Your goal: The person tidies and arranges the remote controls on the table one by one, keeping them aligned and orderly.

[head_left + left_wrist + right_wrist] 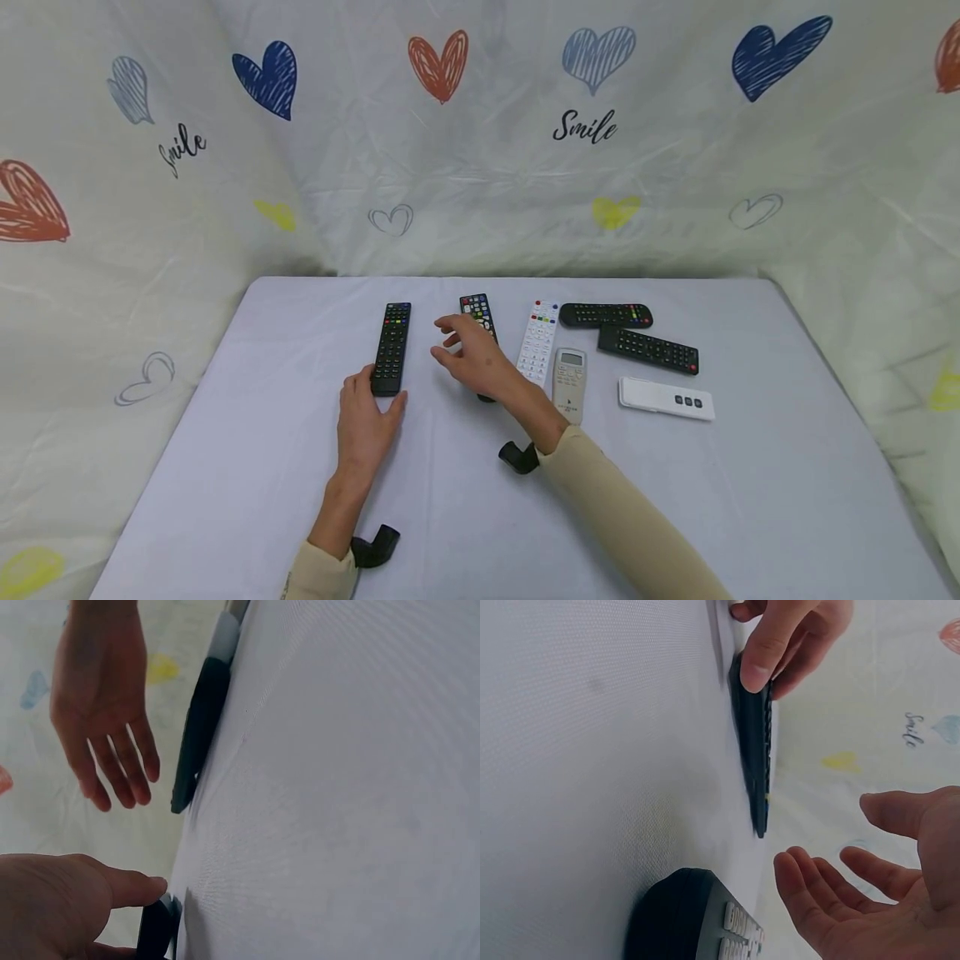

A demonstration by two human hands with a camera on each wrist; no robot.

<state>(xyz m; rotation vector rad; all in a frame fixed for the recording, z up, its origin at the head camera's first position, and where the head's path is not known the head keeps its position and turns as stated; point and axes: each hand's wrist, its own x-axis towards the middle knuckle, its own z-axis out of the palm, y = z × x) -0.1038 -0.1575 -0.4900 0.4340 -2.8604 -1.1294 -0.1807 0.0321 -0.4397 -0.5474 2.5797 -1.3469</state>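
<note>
My left hand (363, 429) holds the near end of a slim black remote control (392, 346) lying on the table at the left, its thumb and fingers on opposite sides. In the right wrist view that thumb lies against the side of the black remote (751, 742). My right hand (480, 360) hovers with spread, relaxed fingers and holds nothing. Beneath it, partly hidden, lies a black remote with white buttons (475, 305). The right wrist view shows the near end of this remote (679, 915), apart from the right fingers.
Right of the right hand lie a white remote (537, 337) and a small grey remote with a display (570, 379). Farther right are two black remotes, one rounded (606, 315) and one slanted (648, 349), and a white three-button remote (663, 398). A heart-printed curtain surrounds the white table.
</note>
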